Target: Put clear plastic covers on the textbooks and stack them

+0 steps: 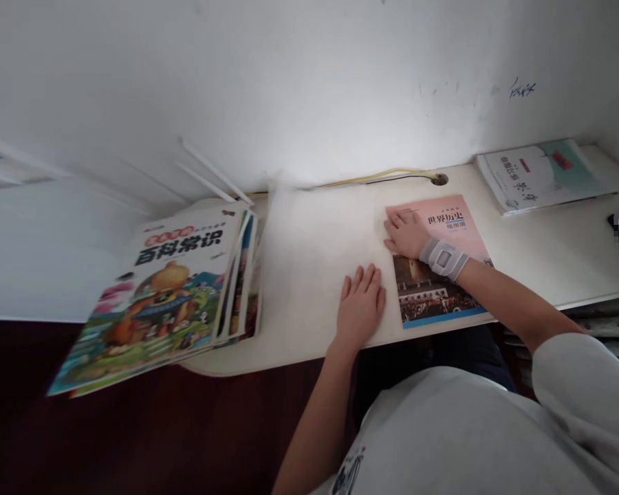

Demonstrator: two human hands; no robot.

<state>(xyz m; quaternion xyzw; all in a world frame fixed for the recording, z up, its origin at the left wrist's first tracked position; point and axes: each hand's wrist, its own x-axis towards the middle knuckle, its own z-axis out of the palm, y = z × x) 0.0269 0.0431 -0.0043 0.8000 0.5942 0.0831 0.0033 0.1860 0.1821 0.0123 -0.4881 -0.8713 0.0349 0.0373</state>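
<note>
1. Closest to the camera, at five o'clock, is the person's pale shirt. From where I stand, leaning further in could bring it against the pink-covered book, whose lower edge lies close to the front of the desk.
2. That book lies flat at three o'clock. The right hand rests on its upper-left part, fingers a little spread, gripping nothing. A careless pull toward the body could slide the book over the edge, since only that light press seems to steady it.
3. The grey wristband sits over the cover; I suspect it could drag the book askew as the arm shifts.
4. The left hand, at four o'clock, is palm down on the desk beside the book, fingers loosely apart and holding nothing. A sideways sweep might knock the book's near side.
5. Between eight and nine o'clock, the fanned stack of books juts past the desk's edge. I'd worry most there: a nudge at the overhang could tip the glossy top ones off.
6. At two o'clock, a yellow cable runs to the desk hole; a book pushed toward the wall could catch it.
</note>
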